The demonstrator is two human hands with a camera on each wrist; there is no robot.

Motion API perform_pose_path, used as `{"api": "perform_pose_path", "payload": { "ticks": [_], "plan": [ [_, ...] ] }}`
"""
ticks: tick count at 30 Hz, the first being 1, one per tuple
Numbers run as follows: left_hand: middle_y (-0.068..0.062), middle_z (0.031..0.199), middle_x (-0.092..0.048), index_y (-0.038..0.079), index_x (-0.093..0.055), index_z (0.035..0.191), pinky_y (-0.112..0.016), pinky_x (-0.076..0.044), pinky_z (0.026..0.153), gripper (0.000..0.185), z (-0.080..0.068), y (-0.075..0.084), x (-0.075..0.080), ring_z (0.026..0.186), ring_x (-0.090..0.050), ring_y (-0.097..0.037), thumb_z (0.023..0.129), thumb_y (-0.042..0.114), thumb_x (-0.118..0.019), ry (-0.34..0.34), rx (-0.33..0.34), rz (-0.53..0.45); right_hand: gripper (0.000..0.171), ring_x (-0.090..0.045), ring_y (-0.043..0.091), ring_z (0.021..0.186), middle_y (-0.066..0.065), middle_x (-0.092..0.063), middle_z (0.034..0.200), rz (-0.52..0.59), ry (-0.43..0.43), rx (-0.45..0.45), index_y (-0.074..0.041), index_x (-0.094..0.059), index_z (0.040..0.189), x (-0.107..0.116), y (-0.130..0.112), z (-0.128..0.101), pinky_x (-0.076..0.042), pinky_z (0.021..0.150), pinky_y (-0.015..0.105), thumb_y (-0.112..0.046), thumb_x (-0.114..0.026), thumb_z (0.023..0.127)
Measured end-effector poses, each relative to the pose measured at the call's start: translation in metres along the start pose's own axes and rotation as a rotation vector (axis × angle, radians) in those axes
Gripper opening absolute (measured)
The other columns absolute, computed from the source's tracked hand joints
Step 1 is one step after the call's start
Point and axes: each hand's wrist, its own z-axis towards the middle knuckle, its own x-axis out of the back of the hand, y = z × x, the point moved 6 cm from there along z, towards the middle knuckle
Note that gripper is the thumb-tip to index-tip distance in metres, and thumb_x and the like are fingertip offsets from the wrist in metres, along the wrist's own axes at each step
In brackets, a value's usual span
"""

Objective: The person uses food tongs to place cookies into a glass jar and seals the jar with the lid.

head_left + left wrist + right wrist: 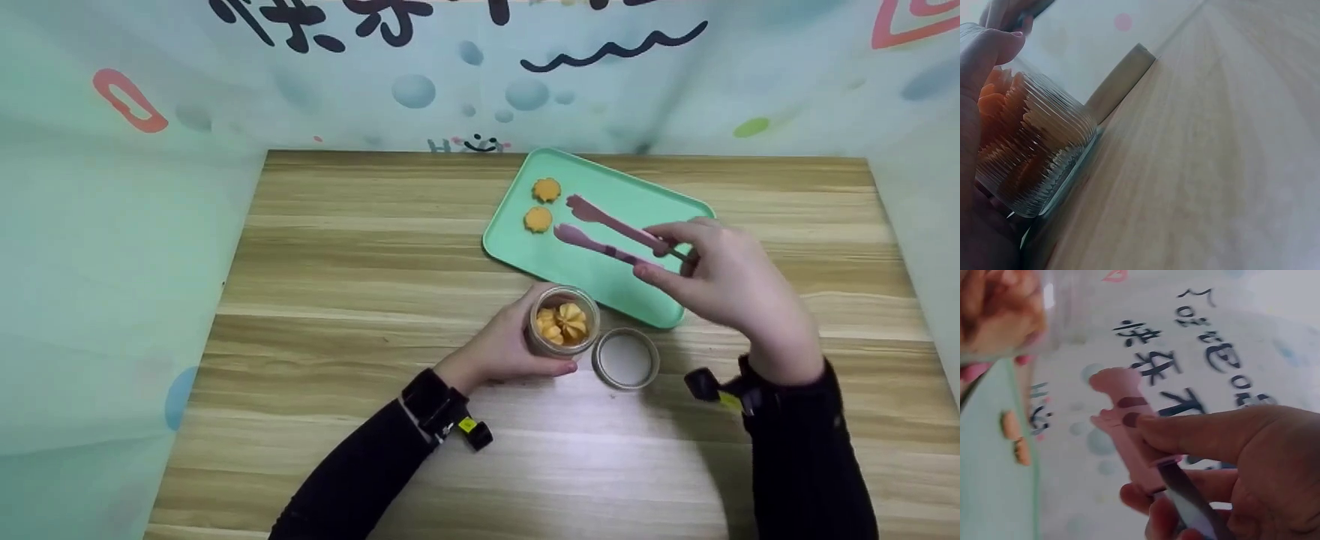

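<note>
My left hand (510, 341) grips a ribbed glass jar (1044, 140) around its side. The jar's mouth is uncovered, and orange-yellow swirled cookies (571, 321) show inside. My right hand (720, 277) holds pink tongs (611, 225) with paw-shaped tips, their arms spread with nothing between them. The tongs are over the green tray (637, 296). Two flower-shaped cookies lie on the tray's left part: the upper cookie (547, 190) and the lower cookie (538, 220), just left of the tong tips. Part of the tray is hidden by my right hand.
A round jar lid (626, 358) lies on the wooden table (337, 300), right of the jar and near the tray's front edge. A printed cloth backdrop (450, 75) stands behind the table and along its left side.
</note>
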Motion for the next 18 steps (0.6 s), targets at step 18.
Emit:
{"api": "perform_pose_path", "payload": {
  "ticks": [18],
  "plan": [
    [0.012, 0.148, -0.062, 0.027, -0.050, 0.155, -0.039, -0.041, 0.125, 0.097, -0.001, 0.001, 0.000, 0.138, -0.058, -0.012, 0.074, 0.025, -0.103, 0.007, 0.007, 0.038, 0.042, -0.060, 0.034, 0.095, 0.022, -0.075, 0.117, -0.041, -0.088, -0.192, -0.005, -0.076, 0.132, -0.046, 0.048, 0.112, -0.045, 0.075, 0.044, -0.036, -0.073, 0.103]
  ]
}}
